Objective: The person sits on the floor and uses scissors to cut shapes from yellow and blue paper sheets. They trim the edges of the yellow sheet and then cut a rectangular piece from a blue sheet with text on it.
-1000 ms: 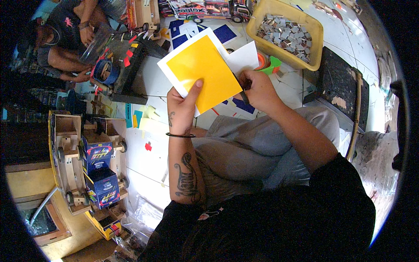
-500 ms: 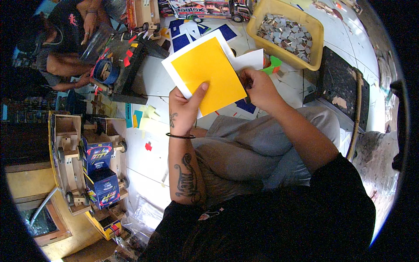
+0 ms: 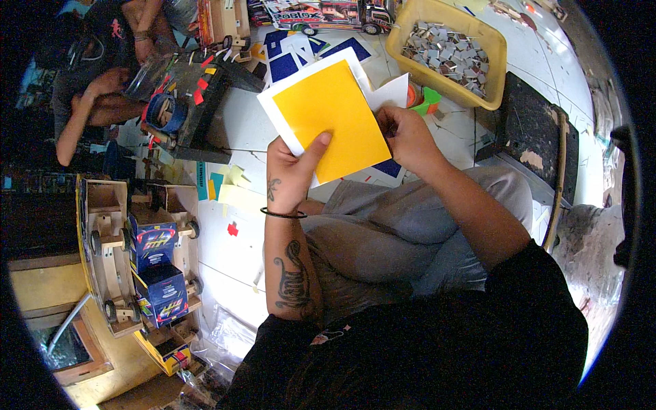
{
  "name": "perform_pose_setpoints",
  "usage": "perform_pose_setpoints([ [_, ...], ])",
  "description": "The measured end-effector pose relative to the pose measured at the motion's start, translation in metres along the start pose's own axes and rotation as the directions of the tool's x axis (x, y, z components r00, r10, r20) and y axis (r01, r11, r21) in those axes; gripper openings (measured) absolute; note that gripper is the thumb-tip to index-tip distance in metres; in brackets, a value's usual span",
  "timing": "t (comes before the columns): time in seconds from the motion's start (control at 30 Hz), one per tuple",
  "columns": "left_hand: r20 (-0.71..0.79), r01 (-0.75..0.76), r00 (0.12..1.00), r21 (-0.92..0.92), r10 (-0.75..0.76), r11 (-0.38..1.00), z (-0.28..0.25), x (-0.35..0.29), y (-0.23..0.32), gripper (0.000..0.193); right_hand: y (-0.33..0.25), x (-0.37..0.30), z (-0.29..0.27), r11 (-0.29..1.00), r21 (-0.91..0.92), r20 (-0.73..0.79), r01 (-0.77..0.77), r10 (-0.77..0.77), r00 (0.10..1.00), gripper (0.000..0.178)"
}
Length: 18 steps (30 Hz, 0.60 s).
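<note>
My left hand (image 3: 292, 167) grips a yellow sheet (image 3: 331, 119) by its lower left side, thumb on top and fingers underneath. Behind it lies white paper (image 3: 277, 113), showing as a border along the upper and left edges. A white flap (image 3: 391, 93) sticks out past the upper right edge. At the sheet's right edge my right hand (image 3: 410, 140) is closed, fingers curled together. Something dark seems to be between those fingers, but the sheet and the hand hide what it is.
Beyond the sheet lie blue and white paper scraps (image 3: 290, 58). A yellow tub (image 3: 499, 68) of small grey pieces stands far right, near an orange and green object (image 3: 427, 101). Wooden toy trucks (image 3: 109, 253) stand left. A co-worker (image 3: 102, 89) sits by a black box (image 3: 205, 116).
The sheets have shifted slightly right, and the white flap now looks more bent. A dark piece below my right fingers is no longer visible. The co-worker's arm has moved.
</note>
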State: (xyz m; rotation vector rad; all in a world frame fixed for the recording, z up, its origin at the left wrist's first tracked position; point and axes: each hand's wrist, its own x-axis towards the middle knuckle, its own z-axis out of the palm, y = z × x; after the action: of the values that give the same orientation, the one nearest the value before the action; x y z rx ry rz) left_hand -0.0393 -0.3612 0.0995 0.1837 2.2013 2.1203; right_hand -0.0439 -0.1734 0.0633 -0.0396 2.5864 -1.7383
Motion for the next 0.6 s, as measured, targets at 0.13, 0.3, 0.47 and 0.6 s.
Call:
perform_pose_setpoints([
  [0.13, 0.029, -0.012, 1.0, 0.015, 0.011, 1.0, 0.0, 0.001, -0.001, 0.02, 0.002, 0.001, 0.001, 0.999, 0.015, -0.038, 0.034, -0.033, 0.999, 0.021],
  [0.3, 0.033, -0.009, 0.999, 0.013, 0.008, 1.0, 0.0, 0.001, -0.002, 0.02, 0.006, 0.001, 0.001, 1.0, -0.008, -0.024, 0.008, -0.008, 1.0, 0.02],
  [0.47, 0.039, -0.015, 0.999, -0.008, 0.015, 1.0, 0.0, 0.001, -0.002, 0.019, 0.011, 0.002, 0.004, 0.999, 0.015, -0.049, 0.029, -0.029, 0.998, 0.021],
  [0.6, 0.062, 0.001, 0.998, 0.006, -0.002, 1.0, 0.0, 0.001, -0.003, 0.019, 0.015, 0.004, 0.006, 0.997, 0.067, -0.061, 0.039, -0.035, 0.998, 0.021],
])
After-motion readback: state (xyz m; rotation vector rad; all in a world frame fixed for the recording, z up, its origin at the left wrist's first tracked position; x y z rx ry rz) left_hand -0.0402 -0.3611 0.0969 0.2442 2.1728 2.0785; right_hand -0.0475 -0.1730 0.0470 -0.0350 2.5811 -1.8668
